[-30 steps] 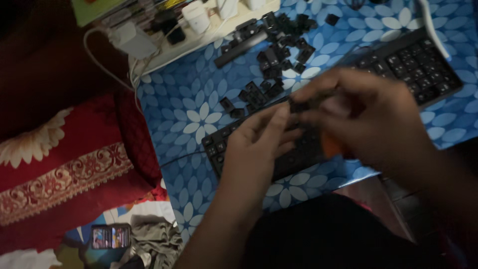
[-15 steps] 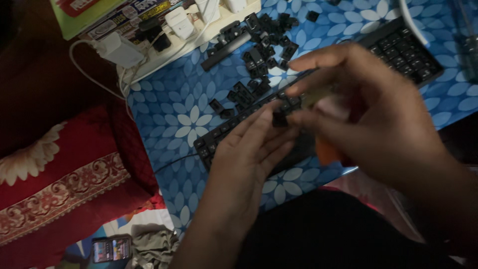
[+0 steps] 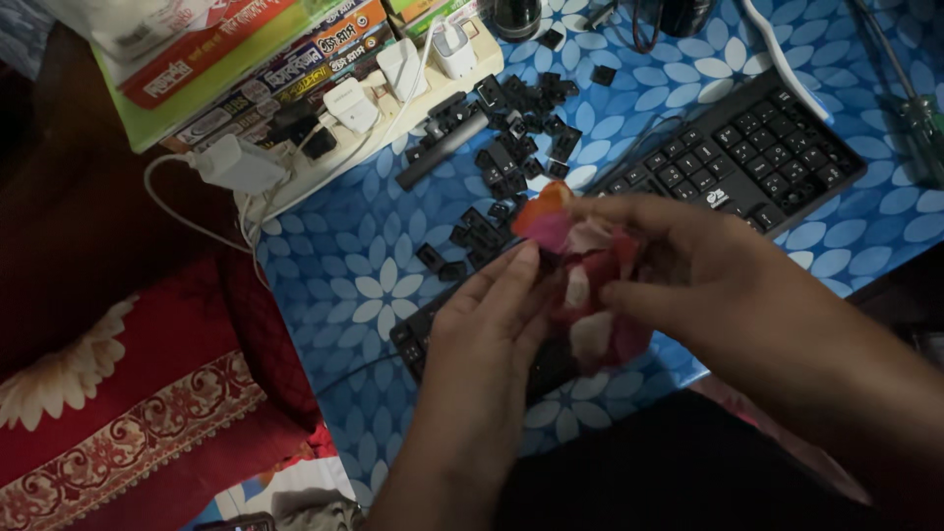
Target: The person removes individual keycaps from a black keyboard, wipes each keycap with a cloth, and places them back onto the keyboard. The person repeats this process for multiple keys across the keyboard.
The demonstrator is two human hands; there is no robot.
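Note:
A black keyboard (image 3: 757,157) lies across a table with a blue flowered cover (image 3: 354,265); its left half sits under my hands. Both hands hold a crumpled pink, red and white cloth (image 3: 580,285) above it. My left hand (image 3: 492,315) presses against the cloth's left side with fingers extended. My right hand (image 3: 688,275) pinches the cloth from the right. Several loose black keycaps (image 3: 511,138) lie scattered on the cover beyond my hands, with a long black key bar (image 3: 440,152) among them.
A white power strip (image 3: 374,118) with several plugs and adapters runs along the far left of the table. Books (image 3: 236,59) are stacked behind it. A red patterned cushion (image 3: 128,393) lies at the lower left. A screwdriver (image 3: 914,118) rests at the far right.
The cloth, earlier mostly hidden under my right hand, is now bunched up between both hands. The view has shifted, so the table sits lower and further right.

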